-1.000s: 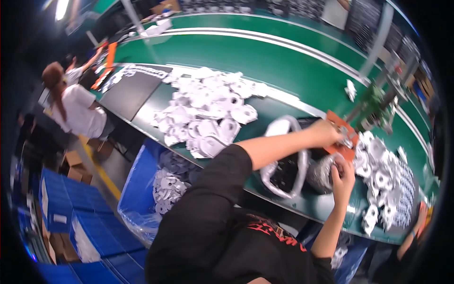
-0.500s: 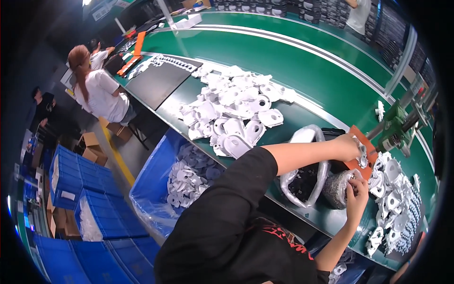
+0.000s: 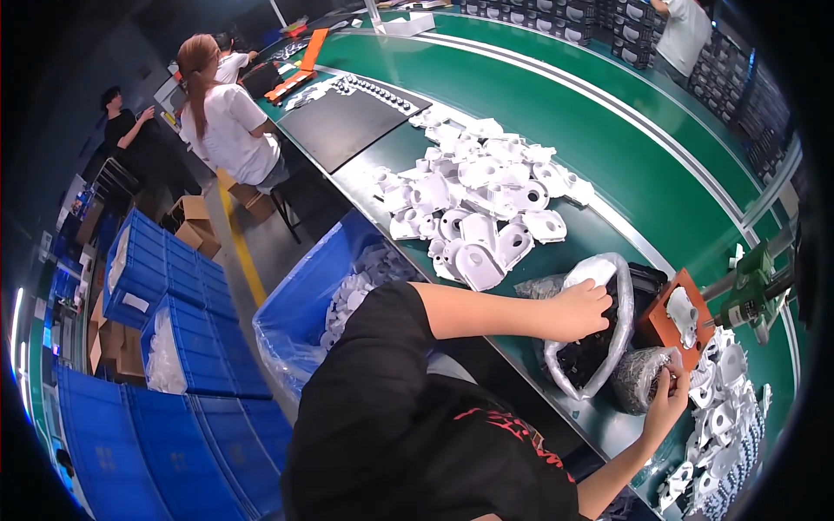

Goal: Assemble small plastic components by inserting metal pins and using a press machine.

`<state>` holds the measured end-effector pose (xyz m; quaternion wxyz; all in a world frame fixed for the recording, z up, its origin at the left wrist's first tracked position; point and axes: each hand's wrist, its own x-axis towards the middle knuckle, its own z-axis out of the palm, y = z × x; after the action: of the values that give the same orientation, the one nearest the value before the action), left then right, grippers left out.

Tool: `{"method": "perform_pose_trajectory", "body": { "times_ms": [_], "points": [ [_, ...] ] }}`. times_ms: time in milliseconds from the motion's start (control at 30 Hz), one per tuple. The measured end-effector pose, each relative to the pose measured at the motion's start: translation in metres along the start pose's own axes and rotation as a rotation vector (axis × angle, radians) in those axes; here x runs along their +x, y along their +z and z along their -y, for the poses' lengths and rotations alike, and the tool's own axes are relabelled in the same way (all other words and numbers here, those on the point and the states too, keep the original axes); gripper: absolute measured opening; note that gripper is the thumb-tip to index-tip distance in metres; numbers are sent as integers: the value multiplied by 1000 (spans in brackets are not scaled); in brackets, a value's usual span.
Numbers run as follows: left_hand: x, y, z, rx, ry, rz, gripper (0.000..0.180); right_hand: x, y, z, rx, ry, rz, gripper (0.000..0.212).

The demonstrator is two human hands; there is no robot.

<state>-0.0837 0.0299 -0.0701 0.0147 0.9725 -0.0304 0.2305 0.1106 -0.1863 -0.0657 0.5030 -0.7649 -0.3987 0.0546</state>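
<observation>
My left hand [image 3: 577,313] hangs over a container lined with clear plastic [image 3: 625,334] that holds small black parts [image 3: 580,358]. Its fingers are curled, and anything inside them is hidden. Just beyond that hand, a white piece [image 3: 592,267] rests at the container's far side. My right hand [image 3: 671,392] dips its fingertips into a round tub wrapped in clear plastic [image 3: 631,382]; the fingers are drawn together, and what they pinch is too small to make out. A white moulded part [image 3: 683,316] lies on an orange fixture [image 3: 656,326], untouched by either hand.
A heap of white moulded parts [image 3: 486,200] covers the bench to the left, and more white parts [image 3: 721,408] lie at the right. A green machine [image 3: 754,291] stands beside the fixture. Below the bench edge is a blue bin [image 3: 300,291]. Co-workers [image 3: 230,117] are at the far left.
My left hand has left the white part on the orange fixture and moved left over the black parts. My right hand stays at the tub. The whole view has shifted.
</observation>
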Motion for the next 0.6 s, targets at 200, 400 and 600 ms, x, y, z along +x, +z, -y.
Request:
{"method": "perform_pose_trajectory", "body": {
  "times_ms": [200,400,600],
  "points": [
    [4,7,-6,187,-56,-8,8,-1,7,0,105,30,-52,8],
    [6,4,-4,66,-29,-46,7,-3,3,4,87,20,-53,9],
    [9,4,0,19,-19,-58,4,-3,5,4,60,31,-68,8]
  ]
}}
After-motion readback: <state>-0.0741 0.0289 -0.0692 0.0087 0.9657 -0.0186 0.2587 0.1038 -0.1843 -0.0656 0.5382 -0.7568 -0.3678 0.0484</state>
